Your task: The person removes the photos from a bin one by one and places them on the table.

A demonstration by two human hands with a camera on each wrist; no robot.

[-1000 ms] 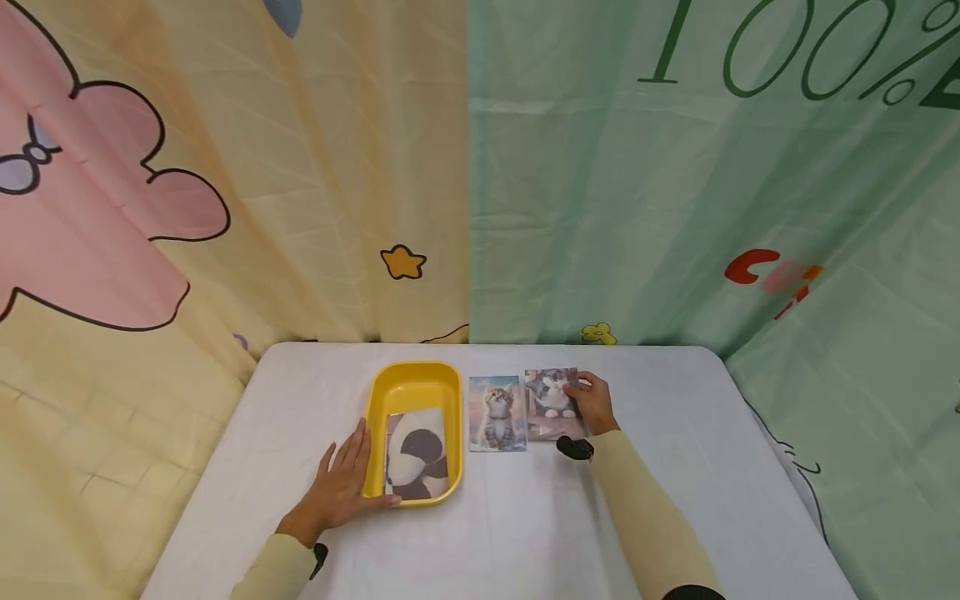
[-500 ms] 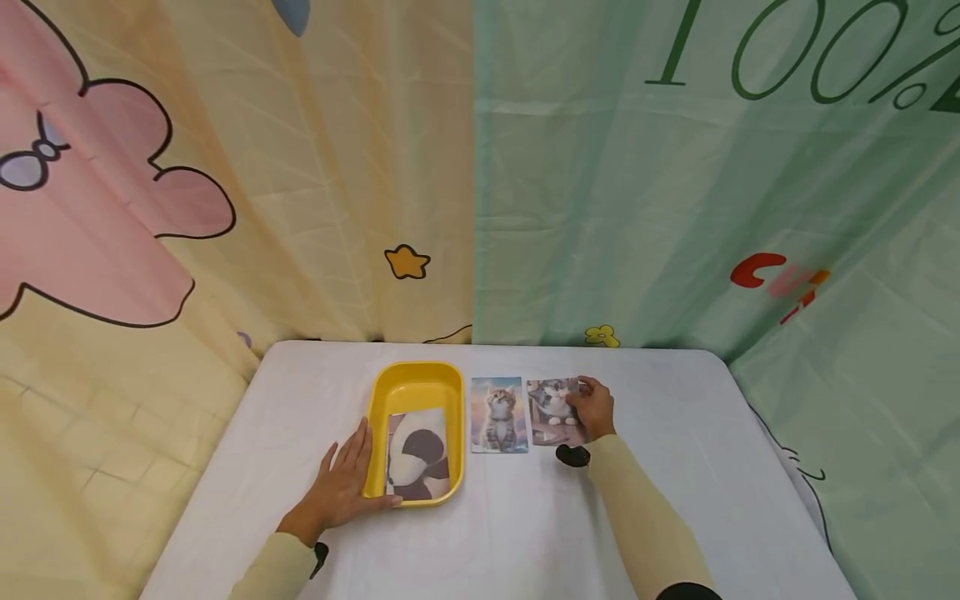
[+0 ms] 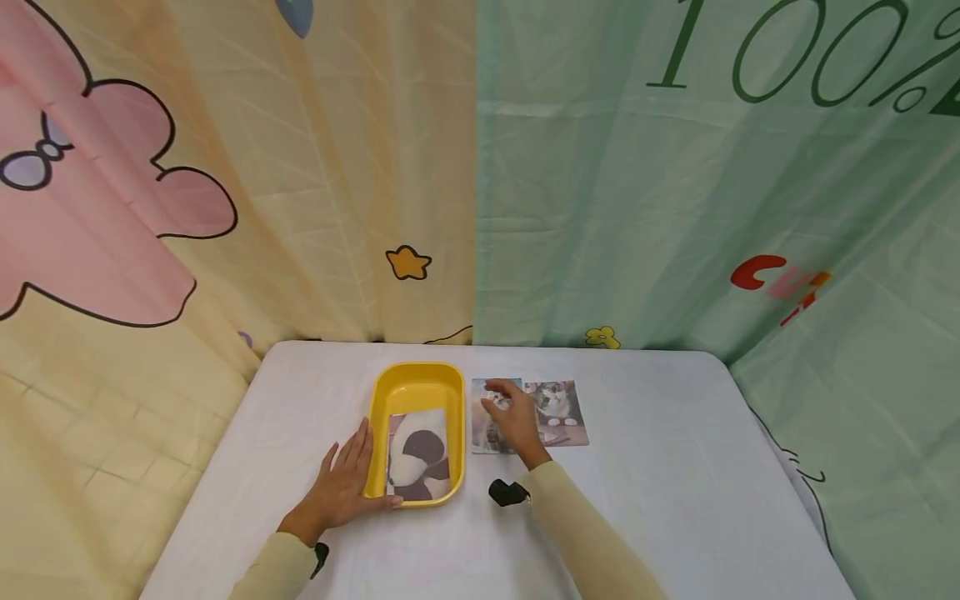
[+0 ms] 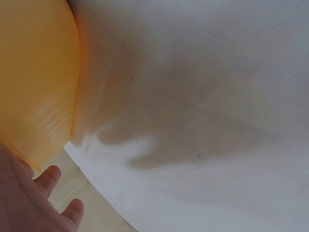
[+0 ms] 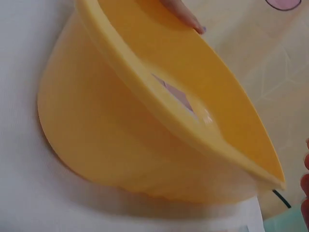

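Observation:
My left hand [image 3: 341,483] rests against the left side of a yellow plastic tray [image 3: 416,393], fingers straight along its wall and thumb at the front rim. Inside the tray lies a picture card [image 3: 412,467] with black, white and brown patches. Over a kitten card [image 3: 482,438] just right of the tray is my right hand [image 3: 517,418], its fingers loosely bent and holding nothing. That hand partly covers the kitten. Beside it a grey-and-white cat card [image 3: 561,408] lies flat. In the right wrist view, the tray wall [image 5: 111,125] fills the middle and fingertips [image 5: 304,193] show at the right edge.
A white cloth covers the table [image 3: 675,483]. Patterned curtains [image 3: 360,192] hang close behind its far edge and along both sides. Dark straps [image 3: 508,492] show at the wrists.
My right hand has let go of the grey-and-white cat card and moved left over the kitten card. Before that, the cat card slid slightly toward me. The left hand stays at the tray.

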